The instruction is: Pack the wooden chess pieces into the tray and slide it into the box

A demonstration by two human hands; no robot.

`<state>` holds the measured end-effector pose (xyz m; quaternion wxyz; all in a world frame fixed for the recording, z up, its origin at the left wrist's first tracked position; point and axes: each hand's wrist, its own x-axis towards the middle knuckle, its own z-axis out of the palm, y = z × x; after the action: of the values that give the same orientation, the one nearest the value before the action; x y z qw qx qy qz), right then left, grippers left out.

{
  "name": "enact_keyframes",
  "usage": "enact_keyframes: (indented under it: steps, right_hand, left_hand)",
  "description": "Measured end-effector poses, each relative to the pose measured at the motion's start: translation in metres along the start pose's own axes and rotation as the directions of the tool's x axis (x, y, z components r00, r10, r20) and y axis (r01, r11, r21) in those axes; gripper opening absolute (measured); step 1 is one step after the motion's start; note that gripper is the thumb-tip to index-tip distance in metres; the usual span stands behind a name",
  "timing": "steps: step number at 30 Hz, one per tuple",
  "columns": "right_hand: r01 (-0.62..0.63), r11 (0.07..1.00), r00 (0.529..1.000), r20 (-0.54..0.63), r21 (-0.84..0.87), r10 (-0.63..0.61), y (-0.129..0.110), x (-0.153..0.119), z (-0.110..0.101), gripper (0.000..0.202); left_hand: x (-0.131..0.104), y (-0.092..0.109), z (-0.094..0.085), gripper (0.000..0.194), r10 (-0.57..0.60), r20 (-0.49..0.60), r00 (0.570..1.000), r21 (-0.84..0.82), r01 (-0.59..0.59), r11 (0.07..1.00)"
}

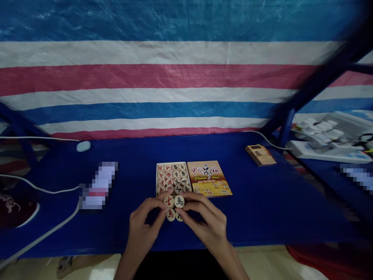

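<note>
Several parts of the scene are hard to read. Two patches are sitting pixelated: one on the blue table [262, 198] to the left of the hands, another at the right edge of the view, so whatever is lying there cannot be told. A dark blue diagonal bar [317, 77] is showing blurred at the upper right, and the white power strip with plugs [323, 144] beyond it is smeared too. The person's forearms are running off the bottom edge. The markings on the far pieces in the box are too small to read.

The left hand [142, 225] and the right hand [208, 223] are meeting at the near edge of the table, fingertips curled inward and pinching a small cluster of round pale wooden Chinese chess pieces [174, 207] from both sides. Four discs are showing, two above and two below, pressed edge to edge; the upper left one is bearing a red character, the upper right a black one. The lower right disc is partly covered by the right hand's fingers.

The cluster is sitting just in front of the open box tray filled with more chess discs [173, 177], touching or almost touching its near edge. Beside the tray, on its right, the orange-brown box lid printed "Chinese chess" [210, 179] is lying flat. Further right a small brown card box [260, 154] is resting, and a pale oval mouse [83, 146] is lying far left, with white cables trailing nearby.
</note>
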<state>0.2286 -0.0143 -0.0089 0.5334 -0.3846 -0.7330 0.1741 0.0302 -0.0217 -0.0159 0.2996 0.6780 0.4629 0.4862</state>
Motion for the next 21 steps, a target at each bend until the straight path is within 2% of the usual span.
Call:
enact_keyframes:
  steps: [3,5,7,9,11,16,18,21]
  right_hand:
    - [0.007,0.999,1.000,0.003,-0.031,-0.007,0.001,0.000,0.000,0.022]
    - [-0.021,0.997,1.000,-0.012,-0.069,0.021,0.002,0.002,0.000,0.018]
    - [-0.078,0.989,0.995,-0.074,-0.123,0.070,0.004,0.006,-0.003,0.015]
    - [-0.124,0.974,0.987,-0.129,-0.189,0.101,0.008,0.013,-0.006,0.014]
    - [-0.135,0.957,0.987,-0.124,-0.258,0.106,0.013,0.021,-0.010,0.014]
    - [-0.092,0.922,0.994,0.024,-0.376,0.109,0.027,0.032,-0.013,0.010]
    - [-0.073,0.910,0.991,0.073,-0.407,0.112,0.031,0.032,-0.012,0.011]
    - [-0.066,0.903,0.991,0.079,-0.425,0.109,0.031,0.029,-0.009,0.013]
  left_hand:
    - [0.000,0.000,0.001,0.011,0.009,0.005,1.000,0.014,-0.009,1.000]
    - [0.000,0.000,0.001,0.010,0.012,-0.056,0.998,0.055,-0.009,0.998]
    - [0.002,0.000,0.000,0.011,0.015,-0.156,0.988,0.112,0.003,0.994]
    - [0.007,-0.001,-0.003,0.011,0.020,-0.203,0.979,0.172,0.016,0.985]
    - [0.016,-0.003,-0.006,0.012,0.029,-0.178,0.984,0.229,0.013,0.973]
    - [0.041,-0.015,-0.008,0.015,0.034,-0.057,0.998,0.362,-0.011,0.932]
    - [0.044,-0.019,-0.007,0.015,0.013,-0.012,1.000,0.382,-0.008,0.924]
    - [0.041,-0.020,-0.007,0.014,0.014,-0.020,1.000,0.392,-0.005,0.920]
